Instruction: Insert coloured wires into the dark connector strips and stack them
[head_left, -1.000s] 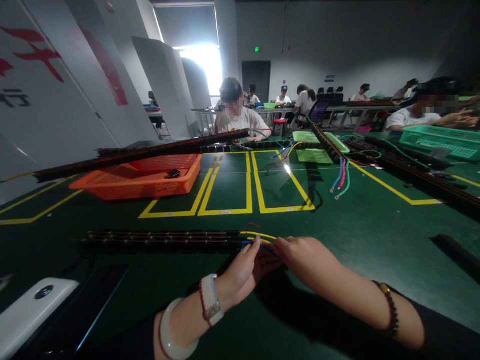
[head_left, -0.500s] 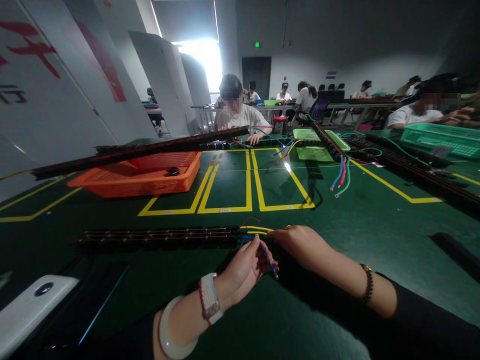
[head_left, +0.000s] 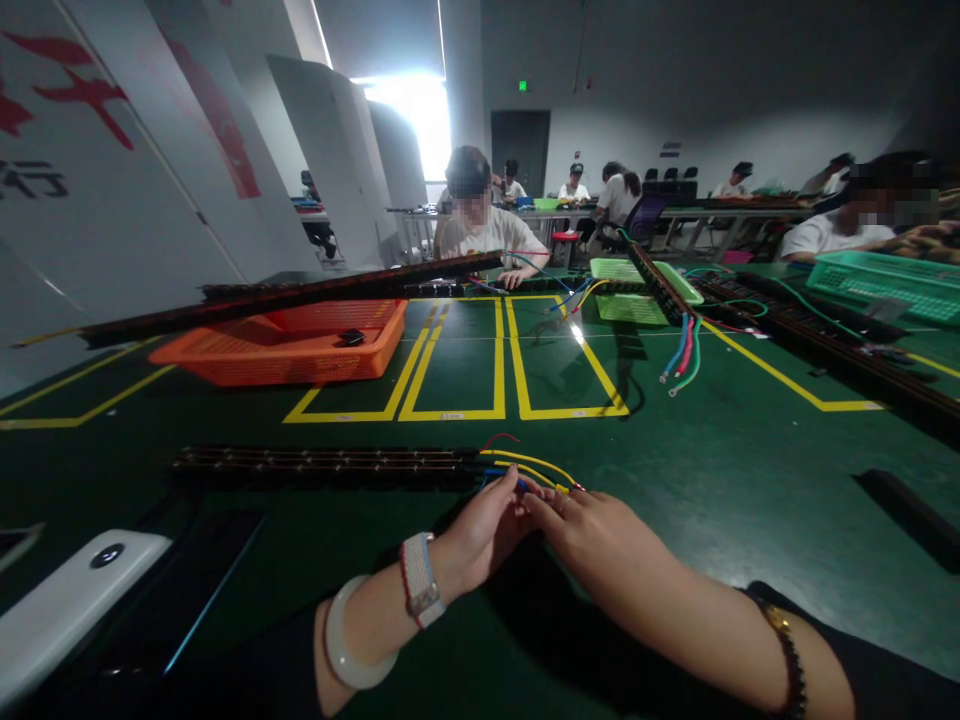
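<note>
A long black strip assembly (head_left: 322,467) lies across the green table, with yellow wires (head_left: 536,461) and blue wires (head_left: 501,470) coming out of its right end. My left hand (head_left: 487,525) is closed on the blue wires, thumb on top. My right hand (head_left: 600,530) meets it from the right, fingers bent over the same spot beside the yellow wire ends. What the right fingertips grip is hidden. A thin red wire (head_left: 501,437) curls up above the yellow ones.
An orange basket (head_left: 300,350) stands behind the strip, under another long strip. Green baskets (head_left: 628,308) and more strips (head_left: 817,335) are farther right. A white device (head_left: 82,610) lies at the lower left. A person (head_left: 491,225) sits opposite.
My right hand has left the yellow wires and moved down and left to my left hand. The yellow wires now bend freely to the right. The view has shifted slightly.
</note>
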